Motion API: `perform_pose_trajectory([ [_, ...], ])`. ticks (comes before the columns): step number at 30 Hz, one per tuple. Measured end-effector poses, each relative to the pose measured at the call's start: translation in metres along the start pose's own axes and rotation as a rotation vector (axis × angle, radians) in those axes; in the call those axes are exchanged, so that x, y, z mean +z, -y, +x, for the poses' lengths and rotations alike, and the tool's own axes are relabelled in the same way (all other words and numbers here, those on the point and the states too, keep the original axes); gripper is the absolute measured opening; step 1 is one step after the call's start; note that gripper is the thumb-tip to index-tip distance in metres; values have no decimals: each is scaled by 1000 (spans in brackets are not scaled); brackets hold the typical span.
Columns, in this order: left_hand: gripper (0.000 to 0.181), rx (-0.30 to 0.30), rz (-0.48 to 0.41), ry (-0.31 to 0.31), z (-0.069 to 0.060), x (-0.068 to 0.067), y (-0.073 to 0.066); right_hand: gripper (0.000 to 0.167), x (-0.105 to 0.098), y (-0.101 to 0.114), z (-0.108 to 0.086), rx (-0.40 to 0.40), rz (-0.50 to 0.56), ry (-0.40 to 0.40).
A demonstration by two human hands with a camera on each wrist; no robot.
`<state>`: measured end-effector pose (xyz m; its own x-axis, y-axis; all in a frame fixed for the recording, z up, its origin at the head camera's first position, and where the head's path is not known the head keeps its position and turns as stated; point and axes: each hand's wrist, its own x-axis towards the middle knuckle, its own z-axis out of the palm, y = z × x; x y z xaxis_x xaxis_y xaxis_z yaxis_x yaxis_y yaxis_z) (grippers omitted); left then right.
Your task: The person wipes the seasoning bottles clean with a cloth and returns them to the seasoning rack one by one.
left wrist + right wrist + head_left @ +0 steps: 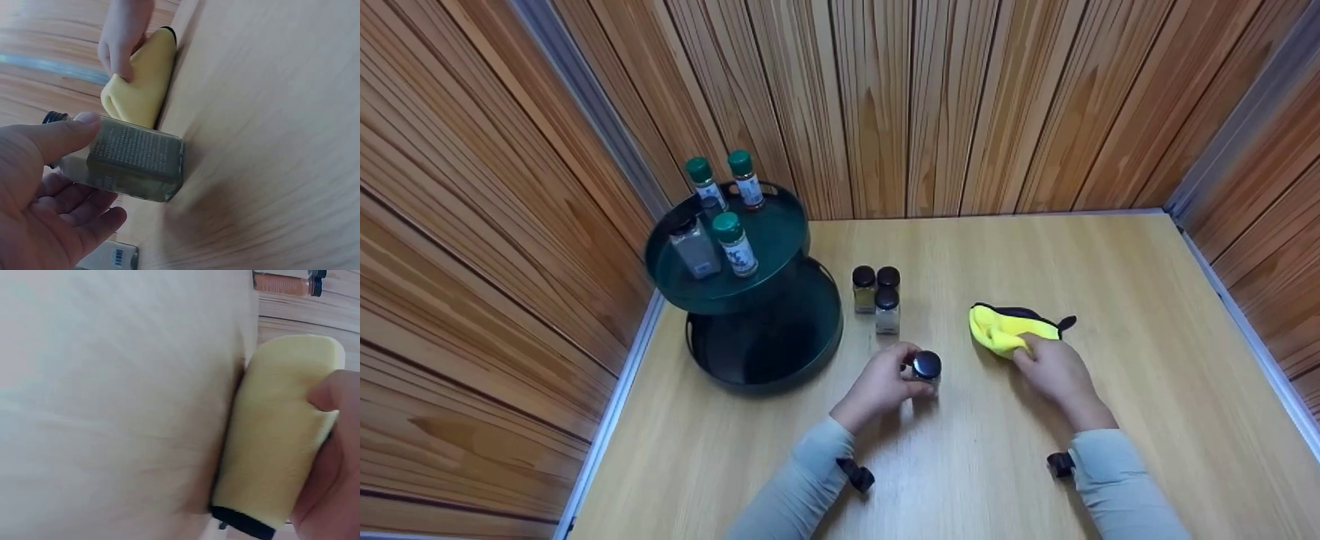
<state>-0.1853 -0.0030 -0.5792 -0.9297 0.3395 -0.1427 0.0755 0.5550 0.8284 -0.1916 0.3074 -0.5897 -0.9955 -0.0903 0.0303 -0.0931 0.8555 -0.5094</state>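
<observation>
Plainly, the left hand [877, 386] is grasping a dark-capped glass jar [927, 366], with the thumb against one face near the cap and the other fingers curled on the far side. Small print covers the face below the thumb, and the base extends beyond the fingertips; whether it touches the table [960, 465] I cannot tell. To the right of that grip, across a stretch of bare table, the right hand [1057, 373] pinches a yellow cloth [997, 330] between its thumb and fingers. Most of the cloth spreads ahead and to the left of those fingers, its dark edging running along the side farthest from them.

Just ahead of the left fingers stand three dark-capped jars [887, 315] in a close cluster, apart from the held one. Farther out to the left of the same fingers is a dark green two-tier rack [765, 345]. Its upper tray [776, 236], well away from the fingertips, carries three green-capped bottles [739, 251] and a larger square jar [695, 251] with a dark cap.
</observation>
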Motion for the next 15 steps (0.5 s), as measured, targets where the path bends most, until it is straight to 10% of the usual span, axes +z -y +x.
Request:
perform_pose_trajectory([
  [8,48,-36,-93,18,1,0,3,23,-2,-3,2,117,195,-108],
  [15,47,-43,-142,31,1,0,6,35,-16,2,-1,383,551,-151],
])
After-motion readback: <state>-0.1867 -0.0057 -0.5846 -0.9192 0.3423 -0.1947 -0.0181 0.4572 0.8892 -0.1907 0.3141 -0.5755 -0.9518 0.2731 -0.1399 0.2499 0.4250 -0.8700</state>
